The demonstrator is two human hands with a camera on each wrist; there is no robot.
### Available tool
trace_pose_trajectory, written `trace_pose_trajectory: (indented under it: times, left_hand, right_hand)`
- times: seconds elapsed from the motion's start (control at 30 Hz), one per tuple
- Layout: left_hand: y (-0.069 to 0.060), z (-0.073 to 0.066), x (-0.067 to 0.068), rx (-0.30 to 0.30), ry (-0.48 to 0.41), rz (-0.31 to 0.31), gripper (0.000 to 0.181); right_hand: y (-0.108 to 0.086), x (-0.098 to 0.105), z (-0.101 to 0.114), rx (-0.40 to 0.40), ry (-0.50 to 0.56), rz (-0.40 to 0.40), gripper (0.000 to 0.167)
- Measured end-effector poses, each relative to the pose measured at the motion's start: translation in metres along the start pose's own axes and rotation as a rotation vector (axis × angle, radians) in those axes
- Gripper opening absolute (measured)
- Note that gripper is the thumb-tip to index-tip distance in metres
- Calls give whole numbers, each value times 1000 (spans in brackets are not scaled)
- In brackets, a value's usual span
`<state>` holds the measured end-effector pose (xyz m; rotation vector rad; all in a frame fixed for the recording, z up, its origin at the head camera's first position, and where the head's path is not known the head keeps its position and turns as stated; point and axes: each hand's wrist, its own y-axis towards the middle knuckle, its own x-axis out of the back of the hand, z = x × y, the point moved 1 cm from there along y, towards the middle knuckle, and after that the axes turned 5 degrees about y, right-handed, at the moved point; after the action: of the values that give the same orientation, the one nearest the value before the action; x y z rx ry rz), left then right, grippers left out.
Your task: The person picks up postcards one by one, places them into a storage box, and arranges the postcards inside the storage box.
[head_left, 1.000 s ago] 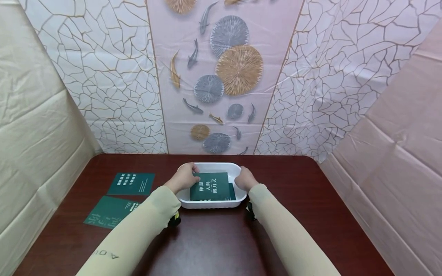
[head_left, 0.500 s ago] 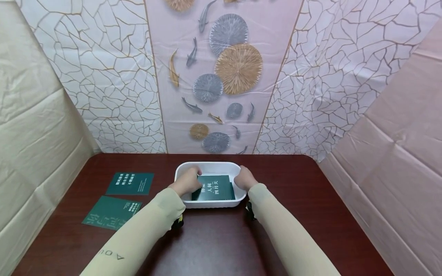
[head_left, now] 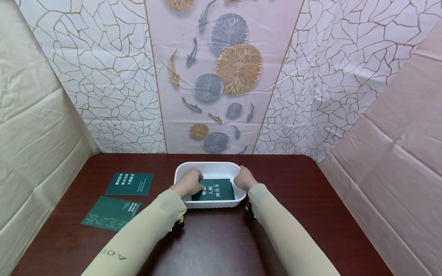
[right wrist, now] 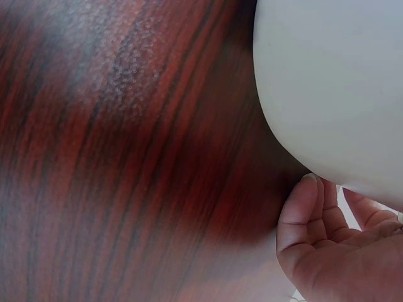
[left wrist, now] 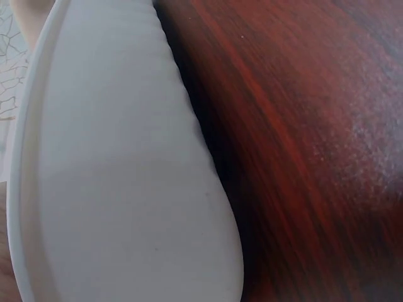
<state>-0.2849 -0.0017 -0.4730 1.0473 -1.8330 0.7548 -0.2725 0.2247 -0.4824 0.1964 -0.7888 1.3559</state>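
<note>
A white plastic tray (head_left: 211, 204) stands on the table, with a green card (head_left: 219, 191) printed in white characters lying inside it. At least one more green card edge shows beneath at the right. My left hand (head_left: 189, 183) reaches over the tray's left end and pinches the card's left edge; its fingertips are partly hidden. My right hand (head_left: 245, 178) grips the tray's right rim. In the right wrist view, the right thumb and fingers (right wrist: 327, 217) close round the tray's rim. The left wrist view shows mainly the tray's outer wall (left wrist: 132, 157).
Two more green cards lie left of the tray: a rear card (head_left: 138, 184) and a front card (head_left: 107, 211), partly beside the left sleeve (head_left: 138, 234). The dark red table (head_left: 293, 191) meets a patterned cloth backdrop (head_left: 127, 126) at its far edge.
My left hand has moved right and down into the tray, lowering the card until it lies on those below. The right hand has stayed on the rim.
</note>
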Motion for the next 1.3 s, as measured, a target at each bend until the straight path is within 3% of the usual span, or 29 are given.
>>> trace_pose_trajectory:
  times: [0.67,1.3]
  left_hand:
    - [-4,-5,-2,-44,59,9,36]
    - [-6,-4,-5,-24,69,71,34]
  right_hand:
    - [1,0,0,9,-15,-2,64]
    - [1,-1,-1,25,-29,-14,64]
